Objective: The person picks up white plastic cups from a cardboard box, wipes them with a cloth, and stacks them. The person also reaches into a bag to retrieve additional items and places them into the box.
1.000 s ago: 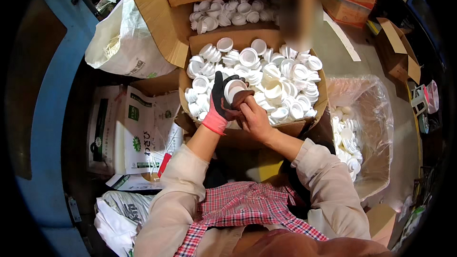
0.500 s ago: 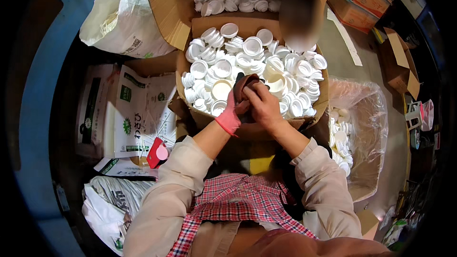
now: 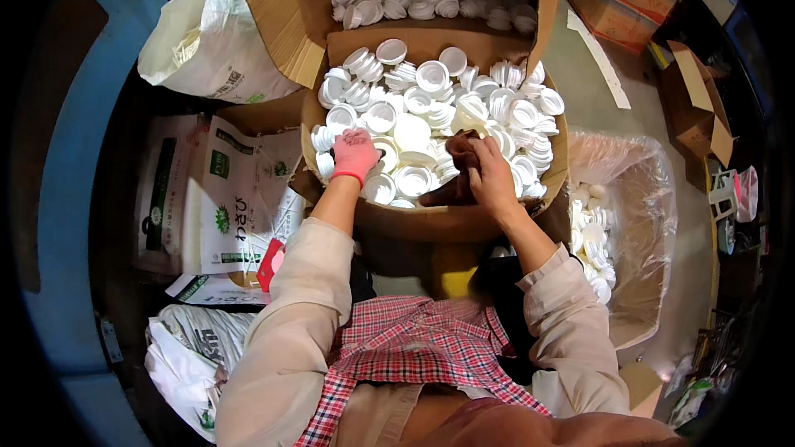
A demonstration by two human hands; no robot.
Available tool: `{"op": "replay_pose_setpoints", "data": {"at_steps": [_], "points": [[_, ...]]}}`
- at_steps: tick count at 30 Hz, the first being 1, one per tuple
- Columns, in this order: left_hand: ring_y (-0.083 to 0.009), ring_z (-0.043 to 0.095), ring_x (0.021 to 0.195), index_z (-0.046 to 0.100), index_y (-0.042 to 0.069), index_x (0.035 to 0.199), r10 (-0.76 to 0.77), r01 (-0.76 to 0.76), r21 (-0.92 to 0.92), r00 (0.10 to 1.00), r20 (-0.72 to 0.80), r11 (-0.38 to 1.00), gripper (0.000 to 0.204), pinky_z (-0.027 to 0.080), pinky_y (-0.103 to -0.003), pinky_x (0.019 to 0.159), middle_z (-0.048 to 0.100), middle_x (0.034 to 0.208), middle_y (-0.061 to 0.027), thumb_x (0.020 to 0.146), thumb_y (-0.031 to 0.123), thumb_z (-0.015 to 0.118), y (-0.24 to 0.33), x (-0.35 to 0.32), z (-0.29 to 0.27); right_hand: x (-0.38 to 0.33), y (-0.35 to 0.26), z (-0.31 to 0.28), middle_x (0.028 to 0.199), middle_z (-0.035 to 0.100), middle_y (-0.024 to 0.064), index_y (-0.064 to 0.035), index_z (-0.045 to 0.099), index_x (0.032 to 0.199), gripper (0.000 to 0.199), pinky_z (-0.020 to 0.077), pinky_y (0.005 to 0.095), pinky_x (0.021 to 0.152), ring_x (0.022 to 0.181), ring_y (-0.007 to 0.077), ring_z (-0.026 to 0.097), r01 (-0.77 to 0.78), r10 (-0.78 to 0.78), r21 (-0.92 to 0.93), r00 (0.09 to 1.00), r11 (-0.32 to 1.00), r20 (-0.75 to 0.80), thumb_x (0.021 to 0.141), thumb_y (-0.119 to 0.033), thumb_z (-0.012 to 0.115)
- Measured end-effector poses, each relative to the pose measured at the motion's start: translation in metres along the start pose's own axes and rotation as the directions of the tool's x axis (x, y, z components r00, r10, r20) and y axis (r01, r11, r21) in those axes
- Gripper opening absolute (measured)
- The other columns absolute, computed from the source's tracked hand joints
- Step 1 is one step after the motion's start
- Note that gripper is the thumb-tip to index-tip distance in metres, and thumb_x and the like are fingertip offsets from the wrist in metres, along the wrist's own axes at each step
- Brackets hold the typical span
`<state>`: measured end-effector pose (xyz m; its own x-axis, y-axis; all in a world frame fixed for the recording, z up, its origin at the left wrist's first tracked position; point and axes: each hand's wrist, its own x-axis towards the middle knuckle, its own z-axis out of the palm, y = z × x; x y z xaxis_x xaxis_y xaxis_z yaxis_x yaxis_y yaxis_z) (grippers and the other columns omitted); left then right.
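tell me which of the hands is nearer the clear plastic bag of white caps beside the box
Right. The right hand, holding a brown cloth, is in the cardboard box's bag-side half; the pink-gloved left hand is at the far side from the clear plastic bag.

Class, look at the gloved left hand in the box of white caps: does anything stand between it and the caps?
Nothing visible does. The left hand in its pink glove rests directly on the white caps in the cardboard box. The right hand holds a brown cloth apart from it.

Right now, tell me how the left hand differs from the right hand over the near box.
The left hand wears a pink glove; the right hand is bare. The left hand reaches among the white caps with nothing visibly gripped; the right hand clutches a dark brown cloth. Both are over the same cardboard box of caps.
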<state>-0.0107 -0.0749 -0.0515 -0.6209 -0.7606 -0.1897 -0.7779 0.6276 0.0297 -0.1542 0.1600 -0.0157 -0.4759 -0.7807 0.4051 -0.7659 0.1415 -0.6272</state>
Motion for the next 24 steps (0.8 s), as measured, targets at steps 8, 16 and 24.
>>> {"op": "replay_pose_setpoints", "data": {"at_steps": [8,16,24], "points": [[-0.0227,0.063,0.075,0.061,0.0,0.092,-0.138,-0.166,-0.729,0.931,-0.339,0.664,0.026,0.05,-0.035,0.07,0.064,0.077,-0.0102,0.076,0.016,0.073,-0.012,0.006,0.014,0.007,-0.022,0.016,0.109,0.054,0.0116,-0.0107,0.055,0.117,0.043,0.0523,0.0411,0.072,0.092,0.0365,0.06,0.222,-0.222,0.089,0.975,0.971,-0.009,0.076,-0.002,0.064],[-0.0288,0.057,0.11,0.052,-0.005,0.121,0.44,0.263,-0.608,0.884,-0.158,-0.749,0.04,0.043,-0.041,0.1,0.059,0.118,-0.0177,0.092,0.021,0.042,0.037,-0.035,-0.008,0.006,-0.017,0.041,0.105,0.053,0.0128,-0.0089,0.057,0.118,0.041,0.0525,0.0386,0.073,0.09,0.0335,0.061,0.356,-0.356,-0.01,0.932,0.934,-0.072,0.078,-0.003,0.062],[-0.0292,0.06,0.098,0.056,-0.001,0.118,0.423,0.131,-0.649,0.849,-0.316,-0.75,0.063,0.048,-0.038,0.091,0.063,0.109,-0.0169,0.092,0.055,0.041,0.048,-0.052,-0.014,-0.006,-0.057,0.055,0.097,0.054,0.0118,-0.0028,0.058,0.116,0.046,0.0511,0.0367,0.066,0.081,0.0296,0.059,0.51,-0.511,-0.049,0.859,0.859,-0.005,0.07,-0.005,0.066]]}}
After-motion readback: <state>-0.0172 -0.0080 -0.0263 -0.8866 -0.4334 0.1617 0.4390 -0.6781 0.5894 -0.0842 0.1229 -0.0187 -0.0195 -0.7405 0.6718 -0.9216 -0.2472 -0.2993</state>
